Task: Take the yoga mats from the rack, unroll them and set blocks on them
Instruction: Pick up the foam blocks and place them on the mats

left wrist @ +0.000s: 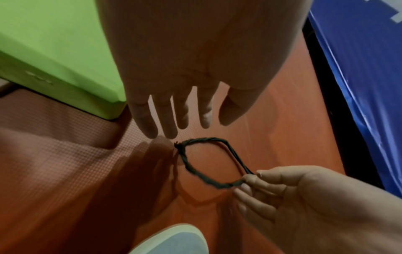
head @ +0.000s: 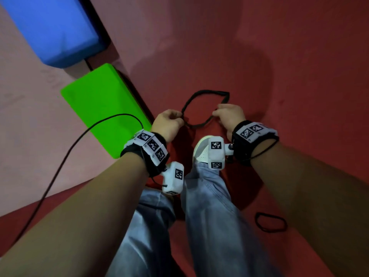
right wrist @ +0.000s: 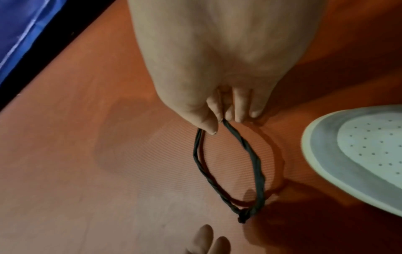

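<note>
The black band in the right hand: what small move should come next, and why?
Probably lay the band down beside the other band on the red mat. The right hand alone pinches it; the left hand is open, its fingers straight and off it. The mat looks already flat, and the green block sits near for placing.

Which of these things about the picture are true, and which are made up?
1. The right hand pinches a black loop. True.
2. The green block lies on the red mat. False: it lies on the pink mat.
3. The left hand's fingers are straight. True.
4. The person is barefoot. False: a white shoe shows.
5. A second black loop lies on the red mat. True.
</note>
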The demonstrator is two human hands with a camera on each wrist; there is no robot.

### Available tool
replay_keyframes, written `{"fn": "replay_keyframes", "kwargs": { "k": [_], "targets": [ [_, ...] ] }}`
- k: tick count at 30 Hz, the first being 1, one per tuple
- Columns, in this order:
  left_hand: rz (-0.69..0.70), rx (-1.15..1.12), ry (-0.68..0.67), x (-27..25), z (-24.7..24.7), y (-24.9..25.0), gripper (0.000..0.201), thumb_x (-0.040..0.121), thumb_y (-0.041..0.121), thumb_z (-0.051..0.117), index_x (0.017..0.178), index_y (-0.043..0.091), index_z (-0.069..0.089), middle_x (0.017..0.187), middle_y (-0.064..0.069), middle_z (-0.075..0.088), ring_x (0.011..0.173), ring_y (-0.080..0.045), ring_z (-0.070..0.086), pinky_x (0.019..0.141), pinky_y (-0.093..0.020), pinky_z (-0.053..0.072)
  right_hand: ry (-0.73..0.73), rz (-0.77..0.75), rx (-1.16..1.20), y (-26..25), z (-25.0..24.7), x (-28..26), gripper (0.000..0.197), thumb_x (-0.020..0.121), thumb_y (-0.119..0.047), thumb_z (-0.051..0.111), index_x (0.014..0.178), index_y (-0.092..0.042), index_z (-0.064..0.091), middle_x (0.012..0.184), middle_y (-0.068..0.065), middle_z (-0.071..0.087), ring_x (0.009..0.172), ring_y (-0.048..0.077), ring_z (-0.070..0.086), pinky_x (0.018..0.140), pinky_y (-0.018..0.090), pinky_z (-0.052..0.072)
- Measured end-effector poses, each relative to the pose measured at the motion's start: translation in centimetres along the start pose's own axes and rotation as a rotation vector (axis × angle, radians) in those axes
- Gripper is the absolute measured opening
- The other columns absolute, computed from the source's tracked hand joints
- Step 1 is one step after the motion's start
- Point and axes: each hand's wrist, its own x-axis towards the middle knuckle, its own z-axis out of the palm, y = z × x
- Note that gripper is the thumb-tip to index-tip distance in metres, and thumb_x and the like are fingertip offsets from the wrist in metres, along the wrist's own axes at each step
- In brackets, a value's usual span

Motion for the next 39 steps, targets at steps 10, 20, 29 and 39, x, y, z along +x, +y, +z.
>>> {"fn": "replay_keyframes", "kwargs": {
  "k": [10,20,29,39],
  "targets": [
    [-0.103,-0.578,-0.08,-4.3,-5.8,5.4,0.046,0.094,0.005,0.051,0.134,0.028,0.05,0.069,0.004,0.06,0.067,-0.02,0.054,0.061,-0.029,0.039,-0.239,-0.029,0.447,-8.9,2.8,-7.6,0.036,0.088,0.015,0.056,0.124,0.012,0.056,0.117,0.025,0.062,0.109,0.027,0.063,0.088,0.025,0.054],
    [-0.061,-0.825,0.037,-6.5,-12.5,8.0,0.032,0.096,0.008,0.051,0.126,0.015,0.058,0.098,0.0,0.062,0.093,-0.02,0.062,0.072,-0.033,0.041,-0.441,-0.036,0.581,-14.4,7.1,-13.8,0.03,0.09,0.017,0.05,0.119,0.012,0.057,0.104,0.023,0.062,0.101,0.027,0.061,0.106,0.038,0.046],
    [-0.068,-0.829,0.188,-5.7,-19.6,4.9,0.033,0.095,0.003,0.049,0.126,0.013,0.056,0.095,0.0,0.06,0.076,-0.017,0.064,0.064,-0.028,0.044,-0.529,0.043,0.497,-15.7,15.2,-15.2,0.015,0.09,0.015,0.052,0.092,0.003,0.06,0.077,0.015,0.059,0.071,0.018,0.061,0.08,0.025,0.056],
    [-0.2,-0.746,0.202,-6.8,-21.7,3.3,0.041,0.095,0.007,0.051,0.132,0.024,0.053,0.096,0.002,0.052,0.092,-0.018,0.048,0.079,-0.037,0.045,-0.476,0.093,0.242,-15.5,16.8,-15.4,0.007,0.095,-0.007,0.055,0.102,-0.008,0.058,0.093,0.006,0.056,0.089,0.024,0.064,0.076,0.033,0.053]
  ]
}}
